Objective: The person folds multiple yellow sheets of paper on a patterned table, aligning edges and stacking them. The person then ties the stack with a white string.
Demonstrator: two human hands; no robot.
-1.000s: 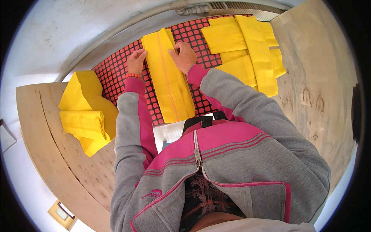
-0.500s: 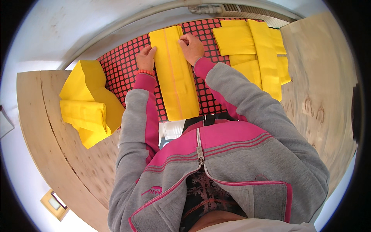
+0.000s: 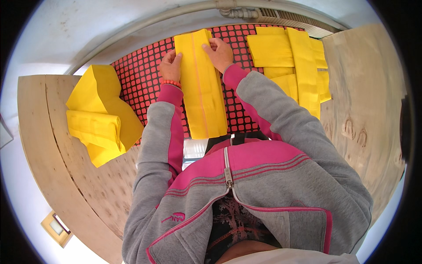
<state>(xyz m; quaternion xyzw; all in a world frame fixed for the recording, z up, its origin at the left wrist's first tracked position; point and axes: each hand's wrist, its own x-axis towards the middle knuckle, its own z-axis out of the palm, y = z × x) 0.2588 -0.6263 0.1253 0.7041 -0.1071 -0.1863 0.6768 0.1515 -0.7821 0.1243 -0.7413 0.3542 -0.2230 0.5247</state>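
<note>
You stand at a pale plywood table (image 3: 360,127) that curves round you on both sides, its grain and knots plain on the right. In the middle lies a black mat with a red grid of squares (image 3: 143,81); beyond it a grey pipe (image 3: 145,26) runs along a whitish wall. Low on the left, a small tan-framed box (image 3: 56,227) sits off the table's edge; what it is cannot be told.

One long folded yellow cloth (image 3: 203,92) lies lengthwise on the mat straight in front of you, a seam line running down it. Your left hand (image 3: 170,66) rests at its far left edge, fingers curled over the border and pressing it flat. Your right hand (image 3: 219,53) sits at the far right corner, fingers bent and pinching the top edge.

Two heaps of like yellow cloth flank you. The left stack (image 3: 99,114) is folded thick, half on the mat and half on the wood. The right pile (image 3: 290,61) shows several overlapping folded pieces, one long strip laid across them; the exact count cannot be told.
</note>
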